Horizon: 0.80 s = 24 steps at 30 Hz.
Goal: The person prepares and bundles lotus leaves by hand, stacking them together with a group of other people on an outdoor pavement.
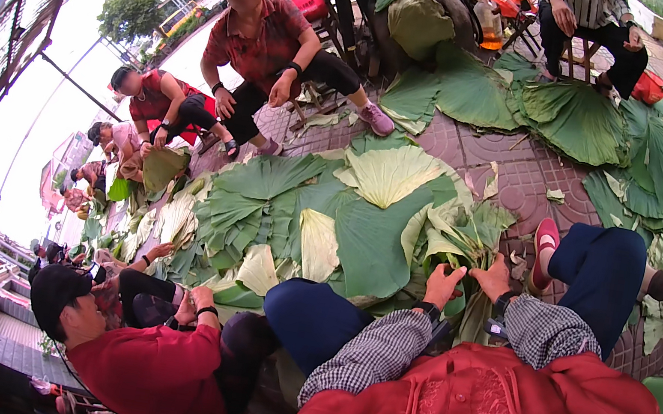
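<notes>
Between my knees is a gathered bundle of lotus leaves [463, 237], green and pale yellow, partly folded and creased. My right hand [492, 278] grips its bunched lower end from the right. At the bundle's lower left, the fingertips of my left hand [444, 287] are pinched on a leaf part, with the exact spot partly covered by the fingers. Narrower, folded leaf ends hang below and between the two hands. Just left of the bundle, a broad green lotus leaf [374, 246] lies flat on the pile.
Overlapping lotus leaves [264, 177] spread across the paving ahead and to the left. More leaf stacks [579, 119] lie farther off at right. A co-worker in red [150, 367] sits close on my left; another person [259, 46] sits across the pile. Red brick-patterned paving [532, 174] shows between.
</notes>
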{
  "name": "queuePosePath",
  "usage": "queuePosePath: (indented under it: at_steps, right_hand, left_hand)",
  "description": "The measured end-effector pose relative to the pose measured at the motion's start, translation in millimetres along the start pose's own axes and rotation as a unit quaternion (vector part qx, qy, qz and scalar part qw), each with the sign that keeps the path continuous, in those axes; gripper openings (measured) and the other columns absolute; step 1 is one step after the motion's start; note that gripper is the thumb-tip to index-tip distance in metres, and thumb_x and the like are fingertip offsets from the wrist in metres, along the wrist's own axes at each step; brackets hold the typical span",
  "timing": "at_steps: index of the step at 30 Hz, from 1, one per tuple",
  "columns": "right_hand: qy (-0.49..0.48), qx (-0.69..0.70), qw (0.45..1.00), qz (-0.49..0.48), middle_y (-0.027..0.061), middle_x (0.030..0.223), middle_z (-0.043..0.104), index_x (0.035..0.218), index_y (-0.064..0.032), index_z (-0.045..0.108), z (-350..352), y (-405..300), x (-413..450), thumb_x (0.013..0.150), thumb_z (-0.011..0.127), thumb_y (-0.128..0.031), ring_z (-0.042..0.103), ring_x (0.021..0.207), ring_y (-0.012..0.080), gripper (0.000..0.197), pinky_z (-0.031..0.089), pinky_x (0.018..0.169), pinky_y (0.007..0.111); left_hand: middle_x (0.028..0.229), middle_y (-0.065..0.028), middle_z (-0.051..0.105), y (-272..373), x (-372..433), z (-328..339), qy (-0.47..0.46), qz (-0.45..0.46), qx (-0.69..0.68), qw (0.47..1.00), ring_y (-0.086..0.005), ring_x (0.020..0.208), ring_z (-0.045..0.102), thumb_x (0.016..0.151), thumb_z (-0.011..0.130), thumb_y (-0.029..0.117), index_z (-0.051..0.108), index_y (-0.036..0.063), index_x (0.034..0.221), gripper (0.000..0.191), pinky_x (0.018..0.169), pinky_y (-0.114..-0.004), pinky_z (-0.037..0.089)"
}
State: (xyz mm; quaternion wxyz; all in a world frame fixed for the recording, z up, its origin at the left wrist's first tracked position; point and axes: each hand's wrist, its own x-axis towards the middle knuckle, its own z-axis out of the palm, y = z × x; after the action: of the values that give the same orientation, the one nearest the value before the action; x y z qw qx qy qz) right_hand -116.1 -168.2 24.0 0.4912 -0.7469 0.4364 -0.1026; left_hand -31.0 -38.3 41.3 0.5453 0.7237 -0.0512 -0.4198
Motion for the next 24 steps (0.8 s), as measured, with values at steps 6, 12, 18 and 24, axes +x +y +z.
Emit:
queuePosePath:
  at_steps: [6, 12, 18, 24]
  right_hand:
    - [0.005, 0.014, 1.0, 0.006, 0.0265, 0.101, 0.056, 0.118, 0.0072, 0.04, -2, 0, 1, 0.06, 0.074, -0.025, 0.056, 0.096, 0.0376, 0.074, 0.044, 0.081, 0.042]
    - [-0.001, 0.011, 1.0, -0.001, 0.0269, 0.101, 0.055, 0.119, 0.0072, 0.039, 1, 1, 2, 0.061, 0.073, -0.024, 0.056, 0.096, 0.0371, 0.073, 0.044, 0.08, 0.042]
    - [0.019, 0.008, 1.0, -0.018, 0.0255, 0.1, 0.055, 0.116, 0.0054, 0.041, 5, 13, 9, 0.062, 0.071, -0.022, 0.056, 0.094, 0.0376, 0.067, 0.044, 0.079, 0.042]
    - [0.017, 0.003, 1.0, -0.002, 0.0259, 0.102, 0.057, 0.115, 0.0037, 0.043, 3, 4, 3, 0.062, 0.07, -0.022, 0.056, 0.098, 0.0384, 0.064, 0.044, 0.083, 0.043]
  left_hand:
    - [0.094, -0.011, 0.059, 3, -2, 1, -0.006, -0.012, 0.032, 0.999, -0.0172, 0.06, 0.061, 0.077, 0.068, 0.043, 0.043, 0.0002, 0.12, 0.066, 0.051, -0.027, 0.047]
    - [0.097, -0.014, 0.059, -3, -1, -2, -0.006, -0.008, 0.046, 0.999, -0.018, 0.061, 0.061, 0.074, 0.071, 0.043, 0.038, -0.0021, 0.126, 0.076, 0.052, -0.027, 0.048]
    - [0.101, -0.0153, 0.058, -3, -1, 0, -0.025, -0.022, 0.036, 0.999, -0.0194, 0.063, 0.062, 0.075, 0.071, 0.042, 0.037, -0.0021, 0.127, 0.076, 0.052, -0.028, 0.049]
    - [0.091, -0.0115, 0.059, -7, -1, 1, -0.009, -0.017, 0.019, 1.0, -0.0169, 0.057, 0.06, 0.074, 0.072, 0.041, 0.038, -0.0022, 0.126, 0.076, 0.045, -0.027, 0.043]
